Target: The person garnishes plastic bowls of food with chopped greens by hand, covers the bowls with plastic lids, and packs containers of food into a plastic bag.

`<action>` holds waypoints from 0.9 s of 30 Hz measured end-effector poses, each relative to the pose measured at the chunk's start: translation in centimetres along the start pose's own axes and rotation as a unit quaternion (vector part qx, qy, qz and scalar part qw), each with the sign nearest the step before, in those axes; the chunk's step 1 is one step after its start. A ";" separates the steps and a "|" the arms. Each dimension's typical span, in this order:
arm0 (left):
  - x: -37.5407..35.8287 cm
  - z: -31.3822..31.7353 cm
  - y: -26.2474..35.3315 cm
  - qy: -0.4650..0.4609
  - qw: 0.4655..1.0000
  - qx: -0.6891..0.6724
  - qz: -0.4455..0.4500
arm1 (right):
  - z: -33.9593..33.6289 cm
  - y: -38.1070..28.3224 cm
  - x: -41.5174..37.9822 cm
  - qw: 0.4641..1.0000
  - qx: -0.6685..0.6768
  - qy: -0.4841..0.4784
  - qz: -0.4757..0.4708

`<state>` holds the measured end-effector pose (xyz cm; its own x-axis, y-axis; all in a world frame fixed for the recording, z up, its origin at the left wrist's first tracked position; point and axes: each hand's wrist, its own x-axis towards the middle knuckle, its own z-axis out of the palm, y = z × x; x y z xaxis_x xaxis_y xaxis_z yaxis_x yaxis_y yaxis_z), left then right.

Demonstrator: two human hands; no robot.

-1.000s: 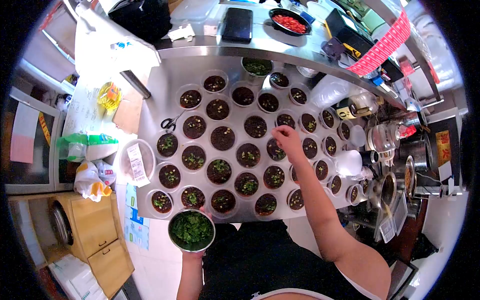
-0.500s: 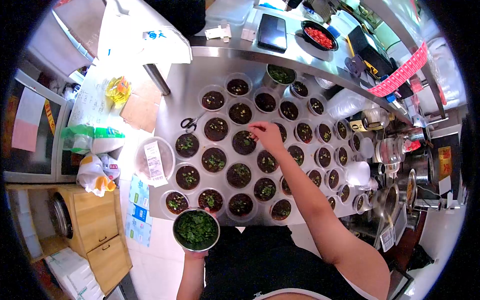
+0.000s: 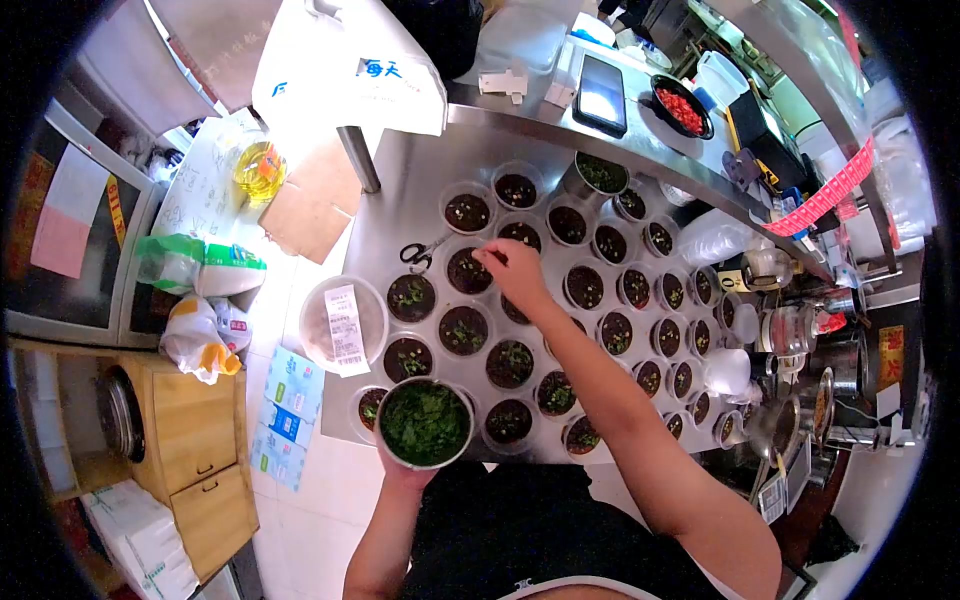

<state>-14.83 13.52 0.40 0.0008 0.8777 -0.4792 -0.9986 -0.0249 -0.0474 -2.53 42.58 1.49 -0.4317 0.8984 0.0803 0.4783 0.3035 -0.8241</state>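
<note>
My left hand (image 3: 405,474) is wrapped round a metal bowl (image 3: 424,465) full of chopped green herbs (image 3: 425,422), tilted slightly toward me at the counter's near edge. Above a clear plastic cup (image 3: 467,271) of dark brown sauce hovers my right hand (image 3: 512,272), its fingertips pinched together. Whatever the pinch holds is too small to make out. Rows of similar cups surround both hands. Near ones, such as this cup (image 3: 463,330), have green bits on the sauce; several far ones, such as this cup (image 3: 467,212), show only pale bits.
Scissors (image 3: 420,254) lie left of the cups, near a round lidded tub (image 3: 318,345) with a receipt on it. A second metal container (image 3: 574,184) of greens stands at the back. Overhead, a steel shelf (image 3: 640,150) carries a tablet (image 3: 601,95) and a bowl of chopped red pieces (image 3: 681,108).
My right hand has moved left and away from me to another cup, still pinched. The herb bowl has risen a little over a near cup. The camera view has shifted left.
</note>
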 end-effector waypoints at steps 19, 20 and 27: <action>8.3 4.7 -1.8 -0.061 0.989 0.052 -0.127 | -4.2 -9.7 -8.8 0.984 0.093 -0.149 -0.021; 9.2 4.0 -1.7 -0.046 0.992 0.045 -0.113 | -3.9 -9.1 -8.3 0.965 0.196 -0.153 0.089; 10.3 3.0 1.3 -0.084 0.990 0.090 -0.062 | -3.5 -4.0 -1.9 0.774 0.587 -0.065 0.228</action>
<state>-16.33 23.96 -1.95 0.1298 0.9366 -0.3254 -0.9847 0.1603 0.0686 -0.97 40.80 6.62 -0.5317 0.7649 -0.3636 -0.3886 -0.6017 -0.6978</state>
